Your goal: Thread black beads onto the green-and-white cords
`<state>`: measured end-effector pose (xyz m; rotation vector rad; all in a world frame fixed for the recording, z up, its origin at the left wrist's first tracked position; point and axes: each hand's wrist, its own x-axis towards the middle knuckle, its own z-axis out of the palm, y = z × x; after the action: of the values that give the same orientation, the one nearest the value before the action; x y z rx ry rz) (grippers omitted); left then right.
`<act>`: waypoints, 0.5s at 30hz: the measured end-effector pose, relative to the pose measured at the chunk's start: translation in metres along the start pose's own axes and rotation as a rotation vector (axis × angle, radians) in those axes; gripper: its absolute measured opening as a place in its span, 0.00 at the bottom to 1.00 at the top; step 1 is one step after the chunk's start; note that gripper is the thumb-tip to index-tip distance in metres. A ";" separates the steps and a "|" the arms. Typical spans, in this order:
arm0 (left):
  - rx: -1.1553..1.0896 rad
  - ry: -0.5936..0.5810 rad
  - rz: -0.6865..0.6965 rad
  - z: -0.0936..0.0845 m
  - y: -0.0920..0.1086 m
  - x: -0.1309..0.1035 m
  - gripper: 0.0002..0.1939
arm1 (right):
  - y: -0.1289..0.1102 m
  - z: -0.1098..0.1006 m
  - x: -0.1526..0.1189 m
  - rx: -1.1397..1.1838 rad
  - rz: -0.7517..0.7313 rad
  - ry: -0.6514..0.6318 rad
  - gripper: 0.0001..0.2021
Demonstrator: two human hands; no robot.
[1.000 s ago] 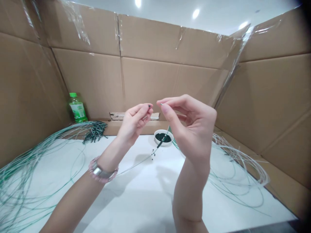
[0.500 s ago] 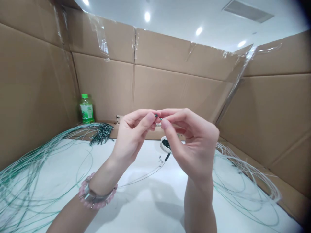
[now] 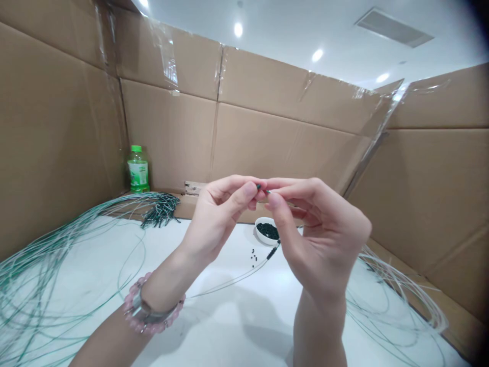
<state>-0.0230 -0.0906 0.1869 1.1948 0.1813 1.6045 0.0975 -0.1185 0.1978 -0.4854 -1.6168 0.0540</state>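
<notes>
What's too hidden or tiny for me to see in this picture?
All in the head view:
Dark green bit in left hand: too small, thumb overlaps.
Strung beads: upper end behind right hand.
Writing on bottle label: blurred, tiny.
Green and white cords: cut off by left edge.

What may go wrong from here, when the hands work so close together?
The tiny dark green piece may slip from the left hand. The thin pale green tip in the right hand might bend. The small loose black beads on the white table could roll away if bumped.
</notes>
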 end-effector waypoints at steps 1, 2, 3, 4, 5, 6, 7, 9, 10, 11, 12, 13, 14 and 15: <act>-0.065 0.000 -0.046 0.002 -0.001 0.000 0.08 | 0.000 0.000 0.000 0.001 -0.006 0.006 0.08; -0.129 0.004 -0.092 0.003 -0.001 -0.001 0.08 | 0.001 0.000 0.000 0.001 -0.012 0.016 0.08; -0.189 0.007 -0.130 0.005 -0.002 -0.002 0.07 | 0.001 0.000 0.000 -0.002 -0.017 0.026 0.08; -0.244 0.013 -0.164 0.006 -0.003 -0.003 0.06 | 0.002 0.000 0.000 -0.010 -0.018 0.028 0.08; -0.290 0.022 -0.195 0.008 -0.003 -0.004 0.05 | 0.002 0.000 0.000 -0.024 -0.014 0.021 0.08; -0.325 0.035 -0.221 0.009 -0.004 -0.005 0.04 | 0.002 0.000 0.000 -0.042 -0.010 0.014 0.08; -0.353 0.051 -0.243 0.011 -0.004 -0.006 0.03 | 0.002 0.000 0.000 -0.062 -0.009 0.011 0.08; -0.400 0.087 -0.281 0.013 -0.004 -0.007 0.04 | 0.002 0.000 0.000 -0.104 -0.012 0.005 0.07; -0.421 0.099 -0.298 0.013 -0.004 -0.008 0.04 | 0.002 0.000 0.000 -0.122 -0.013 0.007 0.07; -0.440 0.101 -0.309 0.014 -0.004 -0.008 0.04 | 0.001 0.001 0.000 -0.137 -0.014 0.011 0.07; -0.457 0.100 -0.318 0.014 -0.004 -0.008 0.03 | 0.001 0.001 0.000 -0.148 -0.015 0.012 0.07; -0.469 0.094 -0.322 0.015 -0.004 -0.009 0.03 | 0.001 0.001 0.000 -0.155 -0.018 0.016 0.07; -0.474 0.088 -0.322 0.015 -0.003 -0.009 0.03 | 0.002 0.001 0.000 -0.158 -0.022 0.017 0.07; -0.472 0.086 -0.318 0.016 -0.003 -0.009 0.03 | 0.002 0.002 0.000 -0.160 -0.029 0.019 0.08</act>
<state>-0.0101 -0.1032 0.1872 0.6946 0.0384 1.3217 0.0965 -0.1166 0.1968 -0.5836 -1.6166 -0.1021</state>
